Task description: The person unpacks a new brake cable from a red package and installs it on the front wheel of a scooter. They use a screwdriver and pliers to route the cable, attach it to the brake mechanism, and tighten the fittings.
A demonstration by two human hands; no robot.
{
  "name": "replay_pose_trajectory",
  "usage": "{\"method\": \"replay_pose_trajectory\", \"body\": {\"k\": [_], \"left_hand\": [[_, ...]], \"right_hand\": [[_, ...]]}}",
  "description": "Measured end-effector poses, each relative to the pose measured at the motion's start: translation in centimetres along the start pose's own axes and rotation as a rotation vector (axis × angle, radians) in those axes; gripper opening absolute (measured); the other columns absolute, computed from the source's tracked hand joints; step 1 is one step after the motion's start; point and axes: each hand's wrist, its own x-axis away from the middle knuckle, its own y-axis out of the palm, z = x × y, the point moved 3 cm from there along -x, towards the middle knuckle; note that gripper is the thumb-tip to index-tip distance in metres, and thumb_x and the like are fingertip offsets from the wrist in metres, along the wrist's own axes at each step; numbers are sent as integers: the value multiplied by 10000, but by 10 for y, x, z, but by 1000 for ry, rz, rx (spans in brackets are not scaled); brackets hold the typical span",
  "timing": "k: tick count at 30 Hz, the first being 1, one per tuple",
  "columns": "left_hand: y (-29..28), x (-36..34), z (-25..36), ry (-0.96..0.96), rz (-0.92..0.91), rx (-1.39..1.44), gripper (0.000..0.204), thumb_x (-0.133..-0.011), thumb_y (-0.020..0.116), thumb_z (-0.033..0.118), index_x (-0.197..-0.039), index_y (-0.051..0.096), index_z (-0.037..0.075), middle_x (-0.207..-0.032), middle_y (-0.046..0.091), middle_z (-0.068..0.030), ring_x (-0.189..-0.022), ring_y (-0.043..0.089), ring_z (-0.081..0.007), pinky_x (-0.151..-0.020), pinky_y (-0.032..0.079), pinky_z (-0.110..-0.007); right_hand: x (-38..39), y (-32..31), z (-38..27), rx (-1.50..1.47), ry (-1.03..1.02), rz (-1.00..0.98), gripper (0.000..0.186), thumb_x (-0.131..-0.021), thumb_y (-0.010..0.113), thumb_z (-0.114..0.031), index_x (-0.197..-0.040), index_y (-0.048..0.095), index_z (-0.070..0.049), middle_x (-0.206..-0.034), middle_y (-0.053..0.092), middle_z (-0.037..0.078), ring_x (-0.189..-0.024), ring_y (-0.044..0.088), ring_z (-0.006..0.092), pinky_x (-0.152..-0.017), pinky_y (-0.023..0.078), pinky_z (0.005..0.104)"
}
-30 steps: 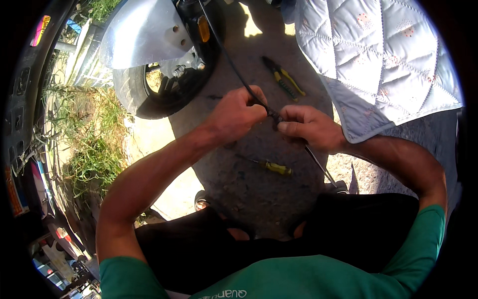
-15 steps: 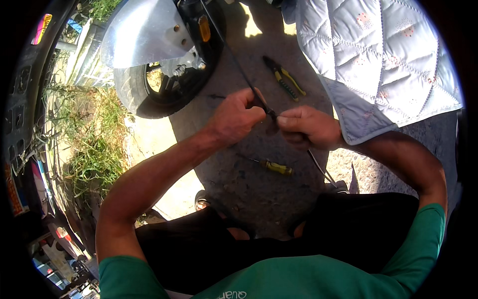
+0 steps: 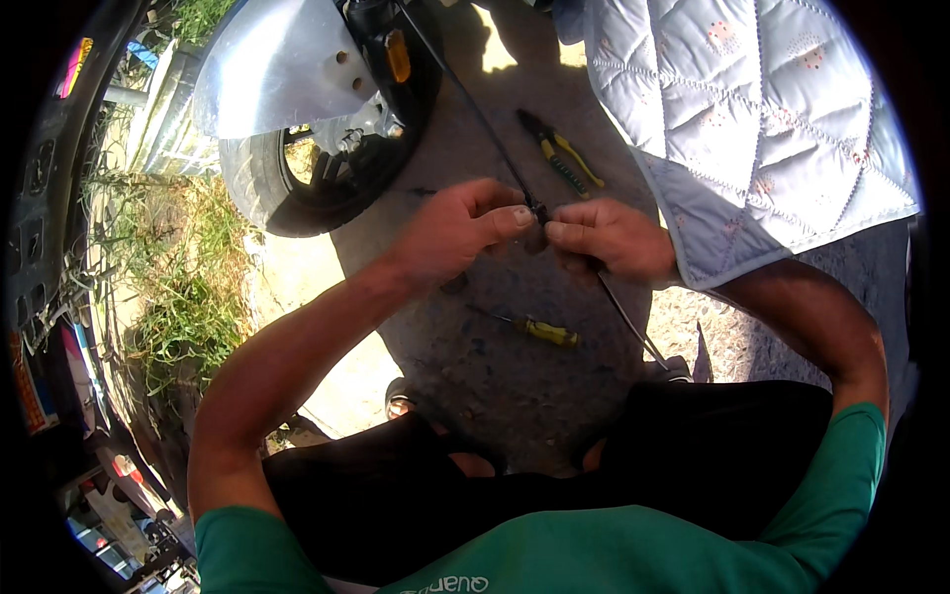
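Observation:
A black cable comes down from the motorbike at the top of the view to both hands. My left hand is closed on it, thumb and fingers pinched at a dark, knobby fitting. Just to the right, my right hand is closed too, its thumb and forefinger gripping the cable beside that fitting. From under the right hand a thinner length slants down toward my foot. The fingertips hide the exact grip points.
Pliers with yellow-green handles lie on the ground beyond my hands. A yellow-handled screwdriver lies nearer me. At upper left stands the motorbike's wheel under a clear plastic shield. A quilted pale cover hangs at upper right.
My left hand has shifted slightly left, and its thumb now stretches toward the fitting. The right hand has moved a little left and up along with the cable.

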Motion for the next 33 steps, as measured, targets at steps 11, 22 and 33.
{"method": "replay_pose_trajectory", "body": {"k": [11, 22, 33], "left_hand": [[0, -7, 3, -3, -44, 59, 189, -976, 585, 208, -1008, 624, 26, -930, 633, -43, -799, 598, -119, -758, 495, -273], [-5, -14, -1, -79, -102, 134, 233, -975, 579, 246, -1019, 585, 18, -914, 637, -70, -791, 600, -140, -751, 494, -273], [-5, -9, -2, 95, -100, -128, 199, -955, 546, 183, -1039, 590, 8, -899, 630, -42, -839, 587, -115, -786, 472, -265]], "right_hand": [[1, 7, -8, 178, -27, 143, 288, -996, 541, -285, -907, 588, -15, -692, 576, 32, -648, 556, 118, -619, 452, 282], [3, 12, -7, 154, -95, 115, 232, -974, 570, -227, -914, 581, -3, -714, 576, 35, -658, 551, 113, -618, 455, 286], [5, 18, -9, 196, -110, 230, 213, -960, 574, -205, -951, 586, 7, -769, 601, 46, -694, 570, 117, -650, 463, 287]]}}
